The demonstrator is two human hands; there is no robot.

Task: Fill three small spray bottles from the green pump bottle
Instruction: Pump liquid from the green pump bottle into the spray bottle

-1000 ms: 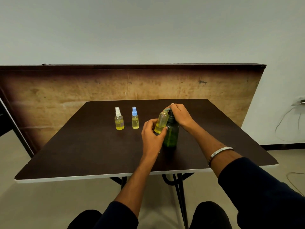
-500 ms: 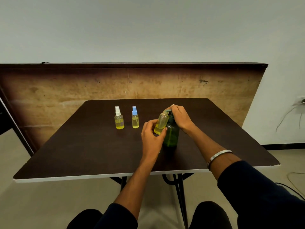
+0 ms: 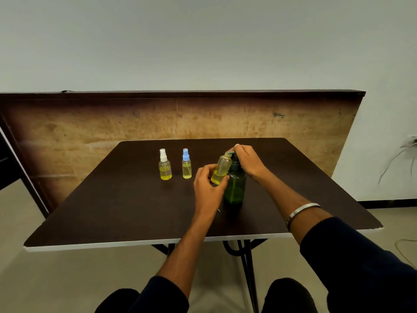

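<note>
The green pump bottle (image 3: 235, 186) stands upright near the middle of the dark table (image 3: 126, 206). My right hand (image 3: 247, 162) lies on top of its pump head. My left hand (image 3: 208, 188) holds a small capless spray bottle (image 3: 222, 168), tilted, its mouth under the pump's nozzle; yellow liquid fills its lower part. Two capped spray bottles stand to the left: one with a white cap (image 3: 165, 164), one with a blue cap (image 3: 186, 164), both holding yellow liquid.
A large wooden board (image 3: 90, 134) leans against the wall behind the table. The table's white front edge (image 3: 112, 244) runs close to my knees. Cables and a wall socket (image 3: 409, 143) are at the far right.
Both hands stay on the bottles in almost the same pose. The small bottle remains tilted under the nozzle; no clear movement besides a slight camera shift.
</note>
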